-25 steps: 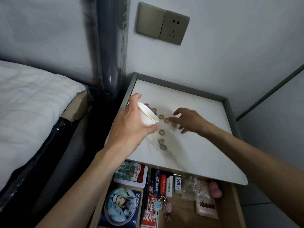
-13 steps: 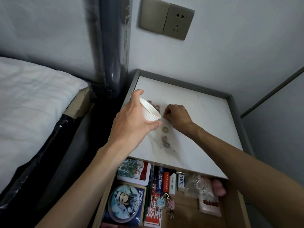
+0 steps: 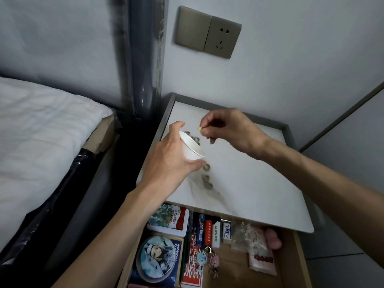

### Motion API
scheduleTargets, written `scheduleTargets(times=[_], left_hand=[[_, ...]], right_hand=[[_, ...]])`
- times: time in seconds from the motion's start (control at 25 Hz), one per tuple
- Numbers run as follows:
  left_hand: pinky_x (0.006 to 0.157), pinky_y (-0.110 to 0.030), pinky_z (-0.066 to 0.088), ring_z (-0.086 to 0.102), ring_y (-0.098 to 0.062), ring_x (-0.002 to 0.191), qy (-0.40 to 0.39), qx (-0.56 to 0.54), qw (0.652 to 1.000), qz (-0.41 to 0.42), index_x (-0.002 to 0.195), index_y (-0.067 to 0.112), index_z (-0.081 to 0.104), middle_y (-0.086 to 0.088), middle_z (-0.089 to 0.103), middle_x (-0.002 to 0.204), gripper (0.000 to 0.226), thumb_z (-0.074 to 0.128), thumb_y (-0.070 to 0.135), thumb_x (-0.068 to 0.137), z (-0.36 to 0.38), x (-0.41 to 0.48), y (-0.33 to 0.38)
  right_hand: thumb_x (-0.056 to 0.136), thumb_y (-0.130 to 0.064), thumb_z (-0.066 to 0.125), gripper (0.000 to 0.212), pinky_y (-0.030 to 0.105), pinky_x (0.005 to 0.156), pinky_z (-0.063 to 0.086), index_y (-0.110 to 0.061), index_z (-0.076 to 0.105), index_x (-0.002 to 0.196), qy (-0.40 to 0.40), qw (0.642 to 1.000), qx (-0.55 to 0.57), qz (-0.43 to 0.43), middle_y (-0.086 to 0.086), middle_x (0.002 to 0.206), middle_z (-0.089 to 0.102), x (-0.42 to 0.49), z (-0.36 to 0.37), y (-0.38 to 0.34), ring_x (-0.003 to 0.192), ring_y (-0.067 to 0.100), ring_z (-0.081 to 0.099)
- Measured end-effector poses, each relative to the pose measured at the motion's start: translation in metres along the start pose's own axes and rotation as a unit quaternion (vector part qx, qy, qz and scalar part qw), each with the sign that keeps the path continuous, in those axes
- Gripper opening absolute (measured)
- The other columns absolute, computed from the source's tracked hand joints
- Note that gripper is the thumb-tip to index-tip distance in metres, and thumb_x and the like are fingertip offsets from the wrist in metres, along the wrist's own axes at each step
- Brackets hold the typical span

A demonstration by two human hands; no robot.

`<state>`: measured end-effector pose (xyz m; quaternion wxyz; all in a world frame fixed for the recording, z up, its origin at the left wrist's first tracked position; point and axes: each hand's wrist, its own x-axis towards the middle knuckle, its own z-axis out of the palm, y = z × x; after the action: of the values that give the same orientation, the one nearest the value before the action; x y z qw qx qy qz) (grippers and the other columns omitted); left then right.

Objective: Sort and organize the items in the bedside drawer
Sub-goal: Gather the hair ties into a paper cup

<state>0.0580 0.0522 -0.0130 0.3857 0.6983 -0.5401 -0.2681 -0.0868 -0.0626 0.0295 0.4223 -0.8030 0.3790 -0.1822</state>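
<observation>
A person's left hand (image 3: 174,161) wraps round a small white cup (image 3: 191,147), tilted with its mouth toward the right hand (image 3: 228,129), whose thumb and forefinger pinch a small yellowish ring (image 3: 200,128) just above and beyond the cup's rim. More small rings lie on the nightstand's white surface (image 3: 249,179): a pale one (image 3: 206,167) just below the cup, two darker ones (image 3: 206,177) nearer the open drawer (image 3: 234,267), others partly hidden behind the cup. The rings look light, hard and apt to roll, so a fingertip pinch across the band probably suits them; the thin-walled cup likely dents if squeezed, so a loose hold round its body seems best. The drawer, below the cup, holds tins, boxes and keychains
</observation>
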Motion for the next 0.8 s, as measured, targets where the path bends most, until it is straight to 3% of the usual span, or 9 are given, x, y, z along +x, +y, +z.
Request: scheduleTargets(times=[0.12, 0.2, 0.28, 0.36, 0.44, 0.52, 0.6, 0.68, 0.8], left_hand=[[0.074, -0.045, 0.058, 0.067, -0.025, 0.091, -0.013, -0.025, 1.0, -0.002, 0.142, 0.032, 0.029, 0.005, 0.06, 0.123, 0.096, 0.088, 0.038, 0.066, 0.003, 0.001, 0.003], [0.077, -0.044, 0.057, 0.065, -0.024, 0.095, -0.011, -0.03, 0.999, -0.001, 0.142, 0.031, 0.03, 0.005, 0.059, 0.12, 0.095, 0.087, 0.038, 0.066, 0.002, 0.001, 0.003], [0.086, -0.04, 0.053, 0.058, -0.02, 0.103, -0.001, -0.018, 1.0, 0.001, 0.144, 0.03, 0.029, 0.007, 0.053, 0.116, 0.096, 0.087, 0.037, 0.068, -0.001, 0.001, 0.0], [0.084, -0.029, 0.051, 0.055, -0.019, 0.104, 0.013, -0.009, 1.0, 0.0, 0.144, 0.03, 0.029, 0.005, 0.053, 0.121, 0.095, 0.087, 0.036, 0.069, -0.004, 0.003, -0.003], [0.063, -0.01, 0.046, 0.055, -0.011, 0.088, 0.02, -0.007, 1.0, -0.008, 0.144, 0.032, 0.029, 0.005, 0.053, 0.125, 0.094, 0.087, 0.036, 0.07, -0.009, 0.004, -0.005], [0.055, -0.007, 0.041, 0.05, -0.002, 0.076, 0.026, -0.008, 1.0, -0.009, 0.143, 0.032, 0.03, 0.005, 0.053, 0.125, 0.093, 0.087, 0.036, 0.069, -0.012, 0.005, -0.006], [0.055, -0.007, 0.041, 0.049, -0.001, 0.074, 0.029, -0.009, 1.0, -0.004, 0.143, 0.032, 0.031, 0.006, 0.053, 0.121, 0.093, 0.087, 0.036, 0.069, -0.012, 0.005, -0.008], [0.056, -0.009, 0.04, 0.05, -0.007, 0.078, 0.028, -0.006, 1.0, -0.004, 0.143, 0.032, 0.03, 0.007, 0.052, 0.119, 0.093, 0.087, 0.036, 0.069, -0.012, 0.005, -0.009], [0.073, -0.021, 0.041, 0.046, -0.012, 0.094, 0.029, 0.001, 1.0, -0.008, 0.144, 0.031, 0.03, 0.004, 0.053, 0.124, 0.094, 0.086, 0.038, 0.069, -0.011, 0.007, -0.009]], right_hand=[[0.085, -0.003, 0.073, 0.013, 0.017, 0.063, 0.047, -0.008, 0.073, 0.098, -0.105, 0.991, -0.067, -0.04, -0.004, 0.076, 0.069, -0.006, 0.013, -0.021, 0.064, 0.007, 0.058], [0.087, -0.004, 0.071, 0.015, 0.018, 0.061, 0.047, -0.009, 0.073, 0.101, -0.054, 0.997, -0.045, -0.039, -0.01, 0.081, 0.07, -0.006, 0.011, -0.017, 0.063, 0.005, 0.056], [0.09, -0.006, 0.069, 0.012, 0.021, 0.06, 0.048, -0.009, 0.072, 0.1, 0.028, 0.999, -0.011, -0.017, -0.004, 0.087, 0.07, -0.005, 0.005, -0.003, 0.064, 0.005, 0.055], [0.087, -0.016, 0.073, 0.019, 0.022, 0.063, 0.048, -0.016, 0.071, 0.106, 0.038, 0.996, -0.075, 0.025, -0.002, 0.1, 0.07, -0.007, 0.004, 0.021, 0.073, 0.007, 0.058], [0.079, -0.027, 0.081, 0.046, 0.017, 0.072, 0.048, -0.025, 0.063, 0.122, -0.059, 0.976, -0.195, 0.074, -0.002, 0.124, 0.057, -0.014, 0.012, 0.053, 0.092, 0.01, 0.057], [0.073, -0.03, 0.085, 0.065, 0.016, 0.084, 0.043, -0.031, 0.055, 0.131, -0.147, 0.955, -0.239, 0.095, -0.002, 0.134, 0.039, -0.025, 0.03, 0.079, 0.108, 0.011, 0.047], [0.073, -0.025, 0.086, 0.057, 0.016, 0.087, 0.04, -0.026, 0.059, 0.124, -0.134, 0.961, -0.228, 0.074, -0.001, 0.131, 0.038, -0.031, 0.044, 0.095, 0.105, 0.01, 0.045], [0.075, -0.016, 0.084, 0.033, 0.013, 0.079, 0.041, -0.019, 0.07, 0.105, -0.079, 0.976, -0.2, 0.044, 0.001, 0.118, 0.052, -0.028, 0.047, 0.102, 0.091, 0.009, 0.053], [0.079, -0.009, 0.077, 0.011, 0.013, 0.07, 0.042, -0.013, 0.072, 0.087, -0.037, 0.977, -0.21, 0.016, 0.0, 0.095, 0.062, -0.021, 0.047, 0.105, 0.079, 0.012, 0.058]])
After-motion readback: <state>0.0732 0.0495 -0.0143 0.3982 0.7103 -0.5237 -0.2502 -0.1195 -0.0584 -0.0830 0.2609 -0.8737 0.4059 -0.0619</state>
